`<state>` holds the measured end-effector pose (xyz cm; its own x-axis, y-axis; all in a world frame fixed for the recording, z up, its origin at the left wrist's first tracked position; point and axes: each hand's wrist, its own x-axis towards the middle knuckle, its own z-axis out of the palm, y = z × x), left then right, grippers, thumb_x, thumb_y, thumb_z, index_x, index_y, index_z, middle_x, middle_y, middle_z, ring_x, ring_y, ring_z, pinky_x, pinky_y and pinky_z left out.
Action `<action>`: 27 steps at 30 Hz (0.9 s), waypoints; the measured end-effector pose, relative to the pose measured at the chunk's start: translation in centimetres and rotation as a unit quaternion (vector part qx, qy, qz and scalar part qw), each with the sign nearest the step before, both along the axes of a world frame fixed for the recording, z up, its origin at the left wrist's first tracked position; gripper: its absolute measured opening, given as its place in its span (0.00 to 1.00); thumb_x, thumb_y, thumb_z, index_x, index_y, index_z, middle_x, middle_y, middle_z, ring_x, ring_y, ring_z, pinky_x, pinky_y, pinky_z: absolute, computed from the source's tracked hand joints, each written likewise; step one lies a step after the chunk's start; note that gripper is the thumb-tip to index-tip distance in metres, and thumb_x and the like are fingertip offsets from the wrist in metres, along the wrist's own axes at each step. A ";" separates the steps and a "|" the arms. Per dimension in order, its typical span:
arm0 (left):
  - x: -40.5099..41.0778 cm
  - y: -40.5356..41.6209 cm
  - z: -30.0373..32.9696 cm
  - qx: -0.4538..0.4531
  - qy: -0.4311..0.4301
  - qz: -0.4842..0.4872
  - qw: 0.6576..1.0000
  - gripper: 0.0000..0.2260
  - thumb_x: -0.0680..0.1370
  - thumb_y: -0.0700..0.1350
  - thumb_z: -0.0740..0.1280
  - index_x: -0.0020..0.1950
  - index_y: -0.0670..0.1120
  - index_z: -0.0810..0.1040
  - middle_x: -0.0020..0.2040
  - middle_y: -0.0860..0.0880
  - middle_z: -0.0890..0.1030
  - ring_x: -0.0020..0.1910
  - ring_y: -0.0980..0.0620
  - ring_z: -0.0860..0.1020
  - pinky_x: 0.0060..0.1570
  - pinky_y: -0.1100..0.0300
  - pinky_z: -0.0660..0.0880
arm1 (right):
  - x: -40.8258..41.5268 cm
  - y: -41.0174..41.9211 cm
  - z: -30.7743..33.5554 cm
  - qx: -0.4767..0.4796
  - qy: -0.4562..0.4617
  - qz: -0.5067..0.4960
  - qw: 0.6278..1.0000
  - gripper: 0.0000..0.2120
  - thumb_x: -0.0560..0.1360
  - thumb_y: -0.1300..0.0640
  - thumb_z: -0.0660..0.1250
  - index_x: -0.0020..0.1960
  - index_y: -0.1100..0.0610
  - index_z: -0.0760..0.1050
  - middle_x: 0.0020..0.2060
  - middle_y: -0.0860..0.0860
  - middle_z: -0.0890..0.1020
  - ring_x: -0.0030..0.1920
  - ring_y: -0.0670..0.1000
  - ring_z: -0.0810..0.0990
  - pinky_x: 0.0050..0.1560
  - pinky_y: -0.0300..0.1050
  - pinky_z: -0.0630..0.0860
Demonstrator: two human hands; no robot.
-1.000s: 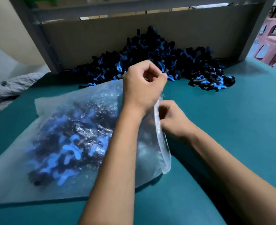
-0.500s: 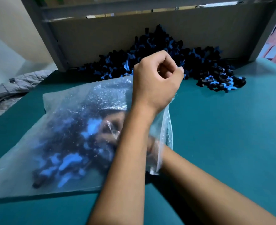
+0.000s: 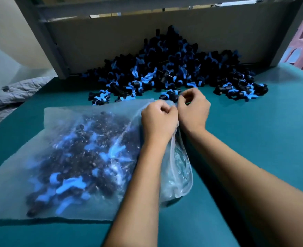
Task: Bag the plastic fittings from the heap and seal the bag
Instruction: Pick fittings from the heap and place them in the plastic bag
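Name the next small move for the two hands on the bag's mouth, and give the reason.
Probably pinch and slide along the zip strip toward the near end. The left hand and right hand pinch the far end of the clear plastic bag, while its near mouth gapes open.

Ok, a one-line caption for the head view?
Both hands, left and right, pinch the far end of the filled bag's zip edge, fittings heap behind.

left hand [image 3: 158, 120]: bare, no glove | right hand [image 3: 193, 108]: bare | forearms: uncovered, no sleeves, no jewellery visible
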<state>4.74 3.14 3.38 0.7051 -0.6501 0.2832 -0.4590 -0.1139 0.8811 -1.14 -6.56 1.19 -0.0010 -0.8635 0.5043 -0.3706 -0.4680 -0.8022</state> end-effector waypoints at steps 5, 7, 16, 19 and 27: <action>0.3 0.0 -1.9 0.112 -0.057 0.000 0.992 0.04 0.71 0.43 0.69 0.38 0.49 0.76 0.37 0.50 0.83 0.41 0.44 0.81 0.45 0.50 0.80 | 1.0 -3.3 -0.2 0.001 0.393 0.087 0.916 0.26 0.75 0.55 0.66 0.73 0.49 0.68 0.71 0.58 0.67 0.69 0.64 0.63 0.65 0.57 0.71; 0.3 -0.2 -1.9 0.116 -0.076 -0.003 0.990 0.04 0.71 0.42 0.69 0.40 0.50 0.75 0.38 0.50 0.83 0.42 0.43 0.81 0.45 0.48 0.80 | 1.7 -4.4 -0.4 -0.008 0.449 0.128 0.884 0.31 0.76 0.54 0.65 0.77 0.42 0.61 0.80 0.54 0.53 0.77 0.63 0.52 0.68 0.61 0.67; 0.6 -0.1 -2.0 0.104 -0.049 -0.005 0.993 0.04 0.71 0.42 0.69 0.40 0.50 0.77 0.33 0.55 0.80 0.39 0.48 0.81 0.42 0.54 0.80 | -0.9 -5.3 -0.7 0.005 0.396 0.151 0.906 0.19 0.79 0.49 0.65 0.68 0.51 0.72 0.68 0.56 0.69 0.64 0.64 0.70 0.66 0.55 0.70; 0.6 0.0 -2.0 0.088 -0.037 -0.007 0.995 0.05 0.71 0.40 0.69 0.41 0.50 0.78 0.34 0.56 0.79 0.38 0.52 0.80 0.40 0.59 0.77 | -3.8 -4.7 -0.6 0.003 0.406 0.066 0.912 0.18 0.77 0.45 0.68 0.63 0.53 0.72 0.63 0.56 0.71 0.61 0.64 0.71 0.60 0.57 0.73; 0.0 -0.4 -1.0 -0.086 0.011 -0.094 0.992 0.09 0.73 0.35 0.73 0.45 0.48 0.80 0.42 0.54 0.82 0.28 0.56 0.73 0.35 0.61 0.76 | -9.0 -1.1 0.1 0.092 -0.032 0.124 0.987 0.05 0.80 0.54 0.66 0.51 0.54 0.74 0.44 0.46 0.80 0.47 0.50 0.81 0.51 0.50 0.76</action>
<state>4.77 2.70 2.40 0.5828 -0.7147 0.3868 -0.4379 0.1248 0.8903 -10.16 -7.65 1.27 0.1954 -0.9179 0.3453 -0.2077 -0.3828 -0.9002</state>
